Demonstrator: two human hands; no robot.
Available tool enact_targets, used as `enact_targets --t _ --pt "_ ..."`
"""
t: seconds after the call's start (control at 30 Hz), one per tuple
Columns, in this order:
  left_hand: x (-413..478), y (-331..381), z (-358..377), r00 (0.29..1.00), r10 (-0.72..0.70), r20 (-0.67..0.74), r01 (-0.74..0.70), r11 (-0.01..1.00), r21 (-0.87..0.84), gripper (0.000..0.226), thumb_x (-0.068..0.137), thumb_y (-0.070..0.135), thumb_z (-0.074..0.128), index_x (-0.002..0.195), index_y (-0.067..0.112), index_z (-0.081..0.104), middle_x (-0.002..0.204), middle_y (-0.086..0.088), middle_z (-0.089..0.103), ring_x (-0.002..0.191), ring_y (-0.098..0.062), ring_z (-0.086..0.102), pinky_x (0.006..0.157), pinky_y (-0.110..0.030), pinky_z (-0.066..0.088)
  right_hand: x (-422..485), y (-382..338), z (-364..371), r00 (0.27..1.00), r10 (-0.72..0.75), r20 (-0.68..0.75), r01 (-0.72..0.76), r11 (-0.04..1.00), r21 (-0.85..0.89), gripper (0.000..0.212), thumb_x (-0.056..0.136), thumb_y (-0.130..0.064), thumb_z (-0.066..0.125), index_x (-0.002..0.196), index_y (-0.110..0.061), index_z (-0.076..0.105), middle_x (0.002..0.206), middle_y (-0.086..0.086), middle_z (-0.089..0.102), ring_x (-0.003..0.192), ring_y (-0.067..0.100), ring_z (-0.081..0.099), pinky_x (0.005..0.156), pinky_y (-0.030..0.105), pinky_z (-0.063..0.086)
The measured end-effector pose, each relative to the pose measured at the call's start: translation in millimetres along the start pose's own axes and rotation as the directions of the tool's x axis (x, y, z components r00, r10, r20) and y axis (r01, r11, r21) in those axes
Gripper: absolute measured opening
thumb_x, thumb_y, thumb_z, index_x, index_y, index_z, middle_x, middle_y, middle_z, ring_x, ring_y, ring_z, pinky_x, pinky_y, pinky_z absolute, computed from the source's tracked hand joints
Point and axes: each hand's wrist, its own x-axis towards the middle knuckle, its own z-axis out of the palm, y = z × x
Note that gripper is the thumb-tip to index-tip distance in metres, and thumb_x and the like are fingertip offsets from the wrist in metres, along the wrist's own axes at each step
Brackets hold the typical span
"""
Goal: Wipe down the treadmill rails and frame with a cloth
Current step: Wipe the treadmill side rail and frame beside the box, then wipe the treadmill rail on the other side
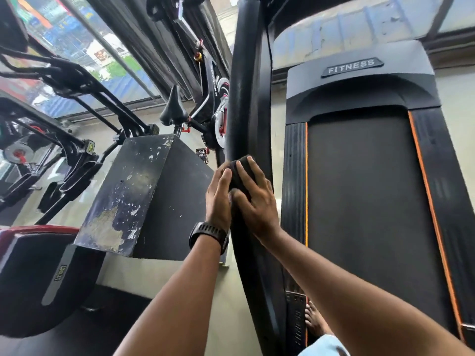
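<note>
A gym room with a long window [84,47] along the left wall and a pale floor [159,276]. An exercise bike [174,111] stands by the glass, and a black box [133,191] with flaking paint sits near the treadmill [359,93]. Through the head camera I look down at the treadmill's dark belt [359,201], edged in orange, which fills the right side under a badge [352,66] reading FITNESS. Its left handrail [244,98], a thick black padded tube, runs up the middle of the view. The cloth [241,170], dark and bunched, is wrapped over that rail partway along, and both grips are on it. The right grip [257,201] lies over the top with fingers spread and almost straight, pressing the cloth flat rather than clenching it. The left grip [218,199], with a watch [209,236] on its wrist, meets the cloth from the rail's outer side. I cannot tell whether its fingers curl round. I judge the cloth to be soft, light and limp, likely to bunch or slide under a flat palm. I would hold it by folding it round the tube and clasping from both sides. The rail looks stiff and fixed, so firm pressure should be safe.
</note>
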Motion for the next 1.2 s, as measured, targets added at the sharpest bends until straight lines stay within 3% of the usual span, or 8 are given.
enact_targets --t 0.1,0.2,0.33,0.47,0.67,0.9,1.03,1.2 --pt "-17 20 -3 0.994 0.017 -0.111 -0.019 1.000 -0.023 0.034 0.086 0.044 0.062 0.115 0.027 0.066 0.115 -0.001 0.070 0.113 -0.022 0.064 0.103 -0.052 0.048 0 -19 -9 0.999 0.032 0.017 -0.036 0.953 0.302 0.056 0.096 -0.036 0.040 0.148 -0.018 0.052 0.160 -0.002 0.041 0.145 0.009 0.039 0.122 0.038 0.029" --pt "-38 43 -14 0.952 0.023 -0.304 -0.057 0.993 -0.102 0.022 0.087 0.033 0.061 0.107 0.028 0.068 0.112 -0.002 0.070 0.107 -0.021 0.065 0.100 -0.051 0.051 3 -46 -12 0.989 0.145 0.009 -0.138 0.921 0.365 0.052 0.096 -0.038 0.050 0.145 -0.022 0.048 0.149 -0.003 0.046 0.130 0.018 0.053 0.112 0.049 0.042" --pt "-70 62 -34 0.894 0.066 -0.444 -0.114 0.990 -0.083 0.027 0.087 0.035 0.059 0.112 0.030 0.067 0.115 0.004 0.069 0.112 -0.019 0.063 0.103 -0.048 0.049 2 -85 -11 0.921 0.211 0.329 -0.294 0.929 0.226 0.081 0.086 -0.070 0.055 0.152 -0.027 0.040 0.155 0.003 0.045 0.142 0.020 0.044 0.119 0.046 0.036" --pt "-119 64 -59 0.789 0.061 -0.611 -0.115 0.992 -0.050 0.032 0.089 0.038 0.058 0.119 0.028 0.064 0.117 0.013 0.068 0.115 -0.010 0.061 0.106 -0.042 0.047 -29 -118 6 0.811 0.153 0.565 -0.350 0.900 0.260 0.067 0.074 -0.076 0.065 0.119 -0.027 0.066 0.108 -0.001 0.074 0.103 0.018 0.071 0.095 0.049 0.057" --pt "-223 61 -98 0.526 0.071 -0.847 -0.069 0.997 0.040 0.030 0.096 0.033 0.056 0.123 0.019 0.060 0.118 0.003 0.065 0.106 -0.007 0.059 0.087 -0.009 0.042 -111 -165 31 0.636 -0.001 0.772 -0.341 0.897 0.282 0.056 0.076 -0.074 0.065 0.113 -0.032 0.063 0.112 -0.001 0.071 0.106 0.016 0.069 0.097 0.050 0.056" --pt "-386 44 -151 0.106 0.007 -0.994 0.041 0.999 0.012 0.029 0.094 0.048 0.058 0.113 0.026 0.062 0.105 0.010 0.069 0.098 -0.004 0.064 0.082 -0.021 0.051 -251 -230 65 0.351 -0.167 0.921 -0.221 0.942 0.254 0.048 0.082 -0.074 0.059 0.112 -0.036 0.061 0.114 -0.004 0.069 0.107 0.016 0.066 0.098 0.049 0.054" --pt "-471 32 -165 -0.038 -0.022 -0.999 0.107 0.994 -0.026 0.028 0.099 0.041 0.055 0.117 0.019 0.062 0.108 0.005 0.068 0.099 -0.008 0.063 0.076 -0.013 0.047 -332 -251 73 0.215 -0.214 0.953 -0.175 0.951 0.253 0.047 0.083 -0.074 0.057 0.106 -0.033 0.061 0.111 -0.002 0.067 0.102 0.017 0.065 0.095 0.050 0.055" --pt "-609 8 -176 -0.259 -0.048 -0.965 0.133 0.987 -0.085 0.029 0.100 0.043 0.054 0.116 0.020 0.060 0.110 0.003 0.067 0.100 -0.010 0.064 0.078 -0.022 0.051 -466 -278 74 0.020 -0.363 0.931 -0.096 0.927 0.363 0.026 0.093 -0.056 0.061 0.104 -0.032 0.058 0.116 -0.007 0.055 0.110 0.012 0.057 0.100 0.039 0.051"
